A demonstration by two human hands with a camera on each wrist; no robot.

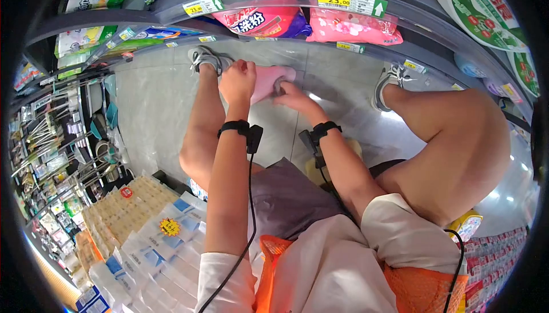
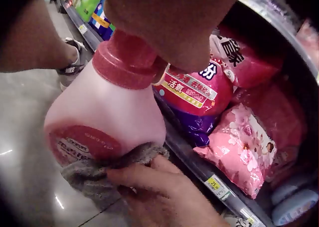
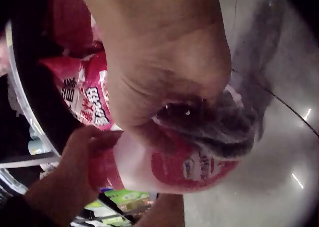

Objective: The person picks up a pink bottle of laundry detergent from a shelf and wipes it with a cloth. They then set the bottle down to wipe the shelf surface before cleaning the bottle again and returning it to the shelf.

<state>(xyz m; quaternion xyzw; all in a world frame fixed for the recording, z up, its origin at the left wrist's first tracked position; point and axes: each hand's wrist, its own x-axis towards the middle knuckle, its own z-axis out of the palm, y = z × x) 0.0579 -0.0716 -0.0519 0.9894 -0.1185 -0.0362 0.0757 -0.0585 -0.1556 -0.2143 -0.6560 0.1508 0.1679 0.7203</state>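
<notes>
Upper centre: pink bottle, prob. heavy & slick, is clenched at its red cap by left hand; grey cloth is grasped by right hand.

Bright floor glare, fisheye edges, blurry close-ups

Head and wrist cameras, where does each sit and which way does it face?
Head: on the head, facing down; left hand, right hand, forearms, knees, pink bottle show.
Left wrist: on that wrist, facing its hand on the red cap, grey cloth below.
Right wrist: on that wrist, facing its palm pressing the cloth.
Both wrist views share bottle and cloth.
</notes>
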